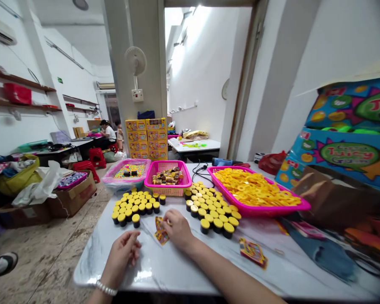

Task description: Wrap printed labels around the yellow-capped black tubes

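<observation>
Yellow-capped jar (pixel 136 220), one o'clock from your left grip (pixel 121 250) (half-curled, apparently empty), may topple if brushed; right grip (pixel 178 230), pinching printed label (pixel 161 236), may crease it tugging.

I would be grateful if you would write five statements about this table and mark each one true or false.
1. The right hand touches colourful printed cards. True.
2. The left hand has a beaded bracelet at its wrist. True.
3. The left hand holds a jar. False: the yellow-lidded jars stand on the table.
4. Yellow pieces lie in the pink tray at right. True.
5. That pink tray stands on the floor. False: it is on the table.
</observation>
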`<state>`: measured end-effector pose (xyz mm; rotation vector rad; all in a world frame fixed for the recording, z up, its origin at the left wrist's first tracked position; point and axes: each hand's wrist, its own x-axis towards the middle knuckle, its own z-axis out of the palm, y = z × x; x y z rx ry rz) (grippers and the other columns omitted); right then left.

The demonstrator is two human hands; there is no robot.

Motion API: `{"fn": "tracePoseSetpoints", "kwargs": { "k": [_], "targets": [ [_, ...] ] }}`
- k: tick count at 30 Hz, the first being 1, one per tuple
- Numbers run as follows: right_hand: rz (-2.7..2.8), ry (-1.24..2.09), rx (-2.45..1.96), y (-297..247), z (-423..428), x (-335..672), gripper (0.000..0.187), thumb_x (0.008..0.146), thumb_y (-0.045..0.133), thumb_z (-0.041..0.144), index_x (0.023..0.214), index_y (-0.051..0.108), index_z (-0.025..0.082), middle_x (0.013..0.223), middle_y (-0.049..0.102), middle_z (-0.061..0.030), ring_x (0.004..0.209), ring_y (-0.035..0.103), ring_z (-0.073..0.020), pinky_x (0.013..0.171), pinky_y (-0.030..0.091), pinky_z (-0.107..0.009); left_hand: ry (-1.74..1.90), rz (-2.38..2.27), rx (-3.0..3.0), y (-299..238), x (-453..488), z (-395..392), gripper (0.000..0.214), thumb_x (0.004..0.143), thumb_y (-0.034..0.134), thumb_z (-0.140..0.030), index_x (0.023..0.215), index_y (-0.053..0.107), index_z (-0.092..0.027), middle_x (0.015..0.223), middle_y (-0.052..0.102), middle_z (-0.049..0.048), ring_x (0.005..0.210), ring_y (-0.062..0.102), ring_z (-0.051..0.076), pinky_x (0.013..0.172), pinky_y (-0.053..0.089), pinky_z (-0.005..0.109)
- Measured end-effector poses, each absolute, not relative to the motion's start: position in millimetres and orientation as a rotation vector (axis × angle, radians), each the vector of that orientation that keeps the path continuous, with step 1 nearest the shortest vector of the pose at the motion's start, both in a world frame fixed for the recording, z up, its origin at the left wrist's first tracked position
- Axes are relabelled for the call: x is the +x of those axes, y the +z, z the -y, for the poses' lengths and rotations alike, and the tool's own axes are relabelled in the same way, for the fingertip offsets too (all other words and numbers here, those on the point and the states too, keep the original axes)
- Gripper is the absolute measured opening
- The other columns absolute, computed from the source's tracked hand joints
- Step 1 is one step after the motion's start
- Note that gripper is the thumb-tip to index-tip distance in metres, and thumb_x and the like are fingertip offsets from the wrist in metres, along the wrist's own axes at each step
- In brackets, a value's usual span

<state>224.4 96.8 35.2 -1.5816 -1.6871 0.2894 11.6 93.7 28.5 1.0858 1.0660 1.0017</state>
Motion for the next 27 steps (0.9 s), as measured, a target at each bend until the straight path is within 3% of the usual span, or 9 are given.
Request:
{"fn": "tracePoseSetpoints", "kwargs": {
  "k": [2,5,8,11,13,16,21,27],
  "targets": [
    [1.649,0.315,-1.458,44,-95,215,0.007,0.085,0.057,0.014,0.081,0.06,0.019,0.091,0.067,-0.0058,0.091,0.061,-0.0194,0.082,0.043,-0.029,1.059,-1.105,1.068,32,17,-92,0.07,0.06,0.078,-0.069,0.099,0.067,-0.013,0.079,0.065,0.0037,0.05,0.053,0.008,0.039,0.037,0.018],
    [1.648,0.559,-1.265,56,-97,192,0.009,0.079,0.063,0.014,0.077,0.057,0.02,0.072,0.063,0.0009,0.07,0.058,-0.0147,0.07,0.043,-0.027,1.131,-1.053,1.139,41,26,-95,0.063,0.063,0.08,-0.062,0.1,0.068,-0.013,0.093,0.068,0.0078,0.068,0.061,0.014,0.047,0.044,0.02],
    [1.583,0.838,-1.13,64,-107,172,0.014,0.073,0.069,0.016,0.075,0.055,0.021,0.066,0.06,0.0043,0.063,0.055,-0.0119,0.063,0.044,-0.024,1.249,-1.054,1.204,50,27,-103,0.054,0.063,0.082,-0.058,0.085,0.068,-0.01,0.063,0.06,0.0003,0.056,0.052,0.01,0.049,0.04,0.02],
    [1.43,1.174,-1.056,63,-122,161,0.026,0.072,0.072,0.03,0.089,0.055,0.02,0.07,0.062,0.0036,0.059,0.06,-0.012,0.054,0.047,-0.023,1.364,-1.089,1.123,54,17,-109,0.054,0.06,0.083,-0.056,0.082,0.067,-0.009,0.062,0.06,0.0,0.052,0.049,0.008,0.049,0.037,0.02],
    [1.353,1.373,-1.027,55,-130,158,0.034,0.074,0.073,0.041,0.095,0.057,0.019,0.072,0.065,0.001,0.058,0.063,-0.0117,0.052,0.049,-0.023,1.357,-1.112,1.089,53,10,-110,0.059,0.059,0.084,-0.053,0.094,0.067,-0.009,0.059,0.059,-0.0024,0.051,0.051,0.009,0.048,0.038,0.021],
    [1.3,1.561,-1.013,38,-131,155,0.04,0.074,0.072,0.053,0.085,0.062,0.015,0.069,0.066,-0.0012,0.054,0.061,-0.0093,0.05,0.048,-0.021,1.296,-1.16,1.108,50,3,-107,0.078,0.059,0.085,-0.05,0.12,0.057,-0.009,0.055,0.059,-0.0053,0.048,0.053,0.01,0.048,0.04,0.02],
    [1.302,1.518,-1.121,25,-119,151,0.039,0.071,0.075,0.051,0.063,0.058,0.016,0.048,0.055,0.005,0.041,0.048,-0.006,0.041,0.038,-0.018,1.196,-1.239,1.083,39,5,-96,0.072,0.068,0.078,-0.052,0.122,0.056,-0.01,0.057,0.062,-0.0021,0.051,0.059,0.014,0.049,0.043,0.021],
    [1.347,1.469,-1.199,25,-117,149,0.043,0.075,0.067,0.059,0.07,0.06,0.017,0.051,0.057,0.0039,0.039,0.049,-0.0087,0.04,0.041,-0.022,1.181,-1.203,1.099,18,7,-100,0.066,0.064,0.076,-0.065,0.103,0.061,-0.013,0.052,0.057,-0.0038,0.041,0.046,0.011,0.041,0.032,0.021]
  ]
}}
